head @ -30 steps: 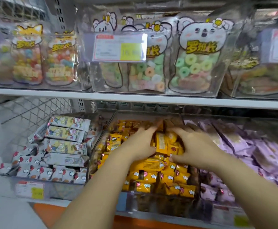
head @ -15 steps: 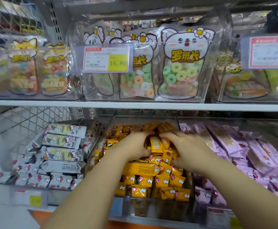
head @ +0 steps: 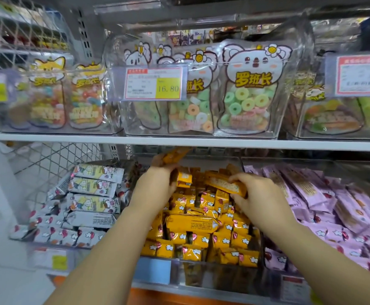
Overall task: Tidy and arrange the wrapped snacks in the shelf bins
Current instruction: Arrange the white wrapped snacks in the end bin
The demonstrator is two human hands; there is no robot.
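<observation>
Centre frame, my left hand [head: 155,187] grips a raised orange packet [head: 175,154] over the middle bin [head: 212,279] of orange snacks [head: 191,224]; my right hand [head: 260,195] pinches a second packet [head: 224,184] on the pile.

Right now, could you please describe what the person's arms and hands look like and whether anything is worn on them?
Both forearms are bare to the frame's lower edge: no sleeves show. The left hand and right hand wear no gloves, and neither wrist carries a watch or bracelet. No rings show, though the yellow snack packets hide some fingers.
</observation>
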